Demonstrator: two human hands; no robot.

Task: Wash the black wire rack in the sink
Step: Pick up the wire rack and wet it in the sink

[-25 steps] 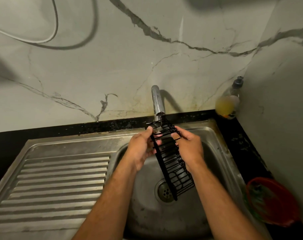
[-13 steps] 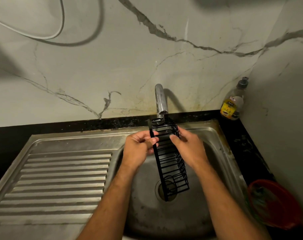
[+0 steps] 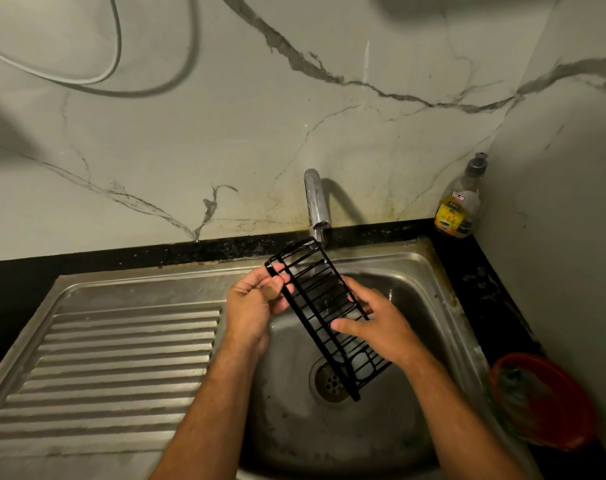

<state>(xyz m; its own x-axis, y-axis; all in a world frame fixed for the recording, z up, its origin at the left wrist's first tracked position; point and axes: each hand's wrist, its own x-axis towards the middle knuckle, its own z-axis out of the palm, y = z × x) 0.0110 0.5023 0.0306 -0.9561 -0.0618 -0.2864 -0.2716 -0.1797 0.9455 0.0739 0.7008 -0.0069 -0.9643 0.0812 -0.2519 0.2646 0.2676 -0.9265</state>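
Black wire rack (image 3: 324,317) tilted over steel sink (image 3: 419,271) under tap (image 3: 314,206); left hand (image 3: 251,311) pinches its rim, right hand (image 3: 381,329) grips its side.

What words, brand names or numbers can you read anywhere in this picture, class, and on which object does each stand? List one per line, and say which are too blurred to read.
"GEL": seems to read so on the yellow label of the soap bottle in the corner, faint.
Black band above it on that label: print too small to read.
Small white sticker near the bottle's shoulder: red marks, too blurred to read.
Black wire rack, tap, sink, red bowl: no text visible.
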